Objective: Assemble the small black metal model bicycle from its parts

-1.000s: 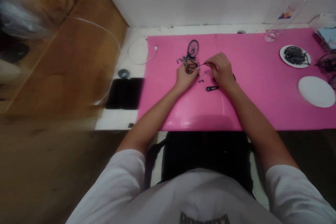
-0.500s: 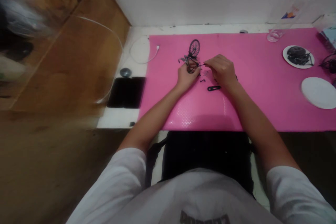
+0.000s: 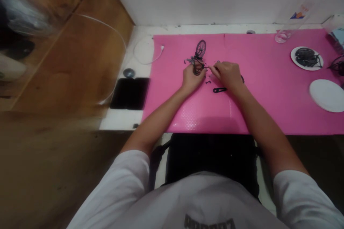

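Note:
A small dark model bicycle point(image 3: 200, 49) is held over the pink mat, its spoked wheel pointing away from me. My left hand point(image 3: 192, 78) is closed around its frame, with the grey handlebar showing left of the fingers. Close on the right, my right hand point(image 3: 227, 73) has its fingers pinched by a thin dark part at the bicycle's end; what sits between the fingertips is too small to make out. Below the hands lie a tiny black piece point(image 3: 208, 82) and a black flat tool-like part point(image 3: 219, 90), partly covered by my right hand.
The pink mat point(image 3: 188, 114) covers most of the table. On the right stand a white plate of black parts point(image 3: 307, 58), another white plate point(image 3: 326, 95) and a clear bottle point(image 3: 301, 18). At left are a black flat device point(image 3: 129, 93), a round dark object point(image 3: 129, 73) and a white cable point(image 3: 158, 57).
The fingers of my right hand have shifted and bent differently beside the bicycle's end. My left hand keeps its hold, and the view has moved very slightly.

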The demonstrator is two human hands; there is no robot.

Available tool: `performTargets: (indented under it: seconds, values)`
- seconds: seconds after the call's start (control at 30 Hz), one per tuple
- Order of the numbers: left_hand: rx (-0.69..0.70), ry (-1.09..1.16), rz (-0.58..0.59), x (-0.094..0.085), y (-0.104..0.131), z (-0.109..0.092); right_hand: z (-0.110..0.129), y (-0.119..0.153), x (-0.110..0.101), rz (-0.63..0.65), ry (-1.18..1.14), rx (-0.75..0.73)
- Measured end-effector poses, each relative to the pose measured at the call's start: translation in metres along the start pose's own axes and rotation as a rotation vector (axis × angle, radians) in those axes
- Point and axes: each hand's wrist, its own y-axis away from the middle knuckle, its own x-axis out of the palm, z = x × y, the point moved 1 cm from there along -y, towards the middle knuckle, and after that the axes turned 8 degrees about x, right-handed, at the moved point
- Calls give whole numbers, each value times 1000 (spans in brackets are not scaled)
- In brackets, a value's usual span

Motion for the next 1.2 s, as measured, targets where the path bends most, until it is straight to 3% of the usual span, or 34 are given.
performTargets:
  seconds: [0.3, 0.63, 0.83, 1.2]
  values:
    - [30, -25, 5, 1, 2, -6, 4, -1, 9, 28, 40, 86]
    - [170, -186, -10, -4, 0, 3, 3, 2, 11, 74, -25, -7]
    - [170, -197, 2, -2, -2, 8, 1, -6, 24, 59, 24, -43]
    - [203, -278, 40, -2, 0, -1, 4, -4, 24, 79, 187, 33]
